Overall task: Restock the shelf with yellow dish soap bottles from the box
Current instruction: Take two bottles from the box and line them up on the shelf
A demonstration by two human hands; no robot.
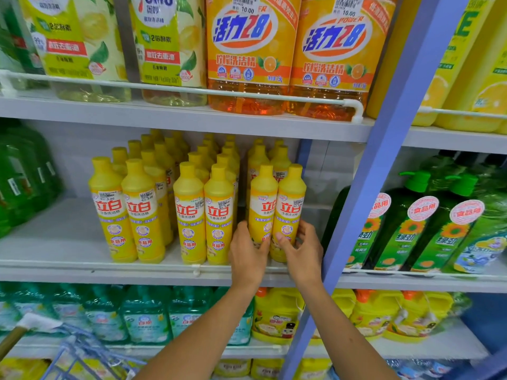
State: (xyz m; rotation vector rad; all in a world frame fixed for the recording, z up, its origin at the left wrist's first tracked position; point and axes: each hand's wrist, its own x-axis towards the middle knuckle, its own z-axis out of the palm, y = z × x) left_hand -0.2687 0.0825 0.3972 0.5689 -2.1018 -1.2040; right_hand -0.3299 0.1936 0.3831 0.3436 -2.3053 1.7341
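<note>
Here, both hands (248, 250) (303, 249), 立白 bottles (277, 212), 食品用 labels (118, 240)

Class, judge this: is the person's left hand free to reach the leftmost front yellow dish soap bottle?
Probably not yet: the left hand grips another yellow bottle. The leftmost front yellow dish soap bottle stands unobstructed.

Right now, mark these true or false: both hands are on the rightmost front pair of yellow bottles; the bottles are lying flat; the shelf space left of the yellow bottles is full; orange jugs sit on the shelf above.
1. True: the left hand and right hand each grip one of the rightmost yellow bottles.
2. False: they stand upright.
3. False: bare shelf shows there.
4. True: orange jugs sit above.
</note>
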